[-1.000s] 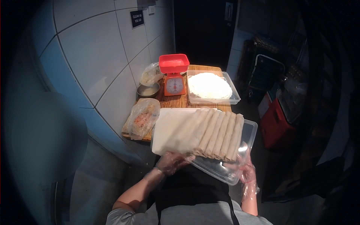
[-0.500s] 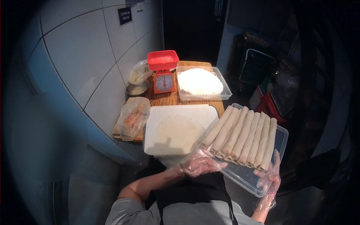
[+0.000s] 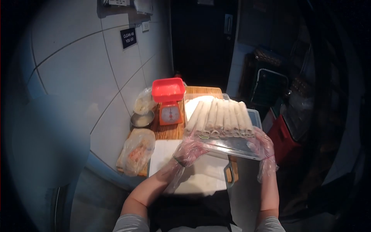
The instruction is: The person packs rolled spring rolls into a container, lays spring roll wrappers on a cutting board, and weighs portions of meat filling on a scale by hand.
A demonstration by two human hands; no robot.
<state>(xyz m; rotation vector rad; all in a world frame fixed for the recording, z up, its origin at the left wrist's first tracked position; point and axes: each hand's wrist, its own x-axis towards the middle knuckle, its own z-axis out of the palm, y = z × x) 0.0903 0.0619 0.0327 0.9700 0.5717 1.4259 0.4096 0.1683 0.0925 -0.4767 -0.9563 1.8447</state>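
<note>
A clear plastic tray (image 3: pixel 253 116) is held up in front of me over the table, loaded with a stack of long, pale uncooked spring rolls (image 3: pixel 222 118). My left hand (image 3: pixel 191 150), in a thin plastic glove, grips its near left side. On the right side, my right hand (image 3: pixel 262 145) is closed round the edge, gloved too. Below the tray lies a white cutting board (image 3: pixel 164 154) with a grey handle, where a thin round wrapper is partly hidden by my arm and its shadow. Behind the rolls, a plastic container with a white stack (image 3: pixel 197 104) is largely covered.
An orange kitchen scale (image 3: pixel 170 113) with a red pan stands at the back of the wooden table (image 3: pixel 170 132). To its left are a metal bowl (image 3: pixel 142 120) and a plastic bag. A bag of pinkish filling (image 3: pixel 136 152) lies front left. A tiled wall runs along the left.
Both hands have moved the tray of spring rolls forward and left, from beside the cutting board to over the table. The tray now looks more level, and the view has tilted up.
</note>
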